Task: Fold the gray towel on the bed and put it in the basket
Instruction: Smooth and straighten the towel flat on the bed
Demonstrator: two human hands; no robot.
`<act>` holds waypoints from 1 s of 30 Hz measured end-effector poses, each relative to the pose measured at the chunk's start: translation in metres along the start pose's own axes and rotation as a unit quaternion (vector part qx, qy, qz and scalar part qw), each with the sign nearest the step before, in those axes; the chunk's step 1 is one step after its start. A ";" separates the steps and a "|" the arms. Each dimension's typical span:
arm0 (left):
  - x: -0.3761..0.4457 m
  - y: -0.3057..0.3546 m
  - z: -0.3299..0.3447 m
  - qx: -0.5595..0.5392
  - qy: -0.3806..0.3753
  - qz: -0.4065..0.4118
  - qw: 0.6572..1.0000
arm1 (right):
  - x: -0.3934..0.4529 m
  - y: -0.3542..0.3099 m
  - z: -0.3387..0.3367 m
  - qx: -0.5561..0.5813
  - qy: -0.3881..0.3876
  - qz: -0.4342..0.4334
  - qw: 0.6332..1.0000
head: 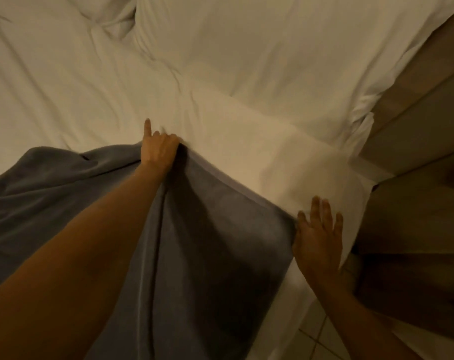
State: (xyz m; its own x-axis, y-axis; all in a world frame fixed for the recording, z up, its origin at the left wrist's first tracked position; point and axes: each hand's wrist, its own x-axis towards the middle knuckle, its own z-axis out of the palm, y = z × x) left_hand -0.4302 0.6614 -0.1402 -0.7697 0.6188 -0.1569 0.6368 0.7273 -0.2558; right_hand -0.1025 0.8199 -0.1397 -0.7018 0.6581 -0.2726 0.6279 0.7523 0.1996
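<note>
Now left hand gripping the gray towel corner on the bed, right hand flat, fingers spread, at its edge.

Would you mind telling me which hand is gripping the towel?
The left hand grips the towel at its far edge; the right hand lies open, fingers spread, beside its corner.

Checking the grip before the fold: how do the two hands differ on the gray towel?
The left hand grips the gray towel at its far corner, fingers curled, index finger pointing; the right hand has straight, spread fingers at the near corner. The left reaches farther up the bed. Both are at the towel's edge.
</note>
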 end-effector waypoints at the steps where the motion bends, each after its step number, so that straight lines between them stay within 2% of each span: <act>1: -0.001 0.004 0.009 -0.020 0.001 -0.001 1.000 | 0.000 0.000 0.007 -0.007 -0.004 -0.002 1.000; 3: -0.010 0.010 0.028 -0.061 0.004 -0.004 0.998 | -0.002 -0.004 0.014 0.000 -0.002 -0.009 1.000; 7: -0.037 0.023 0.048 -0.154 0.050 -0.013 0.987 | -0.014 -0.019 0.016 0.054 0.073 -0.070 0.993; 10: -0.052 0.026 0.058 -0.191 0.014 0.001 0.981 | -0.015 -0.026 0.024 0.050 0.022 -0.104 0.993; 13: -0.050 0.023 0.068 -0.187 -0.029 0.010 0.982 | -0.009 -0.030 0.035 0.057 0.003 -0.083 0.995; 18: -0.039 0.004 0.066 -0.146 0.008 0.047 0.988 | 0.000 -0.053 0.031 0.084 0.067 -0.068 0.992; 21: -0.042 -0.032 0.062 -0.145 0.028 0.050 0.988 | 0.017 -0.079 0.013 0.079 0.081 -0.093 0.989; 24: -0.047 -0.088 0.062 -0.137 0.013 -0.018 0.990 | 0.045 -0.120 -0.008 0.060 0.084 -0.149 0.983; 27: -0.057 -0.154 0.065 -0.125 -0.046 -0.110 0.985 | 0.074 -0.168 -0.026 0.061 0.109 -0.226 0.966; 30: -0.070 -0.203 0.070 -0.064 -0.115 -0.102 0.986 | 0.098 -0.218 -0.044 0.061 0.119 -0.313 0.940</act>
State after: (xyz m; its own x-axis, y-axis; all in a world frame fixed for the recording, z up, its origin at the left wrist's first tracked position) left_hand -0.5090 0.4499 -0.1439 -0.8625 0.3825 -0.3312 0.4568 0.8702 -0.1845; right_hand -0.3225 0.7220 -0.1688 -0.9931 0.0865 -0.0796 0.0903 0.9949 -0.0442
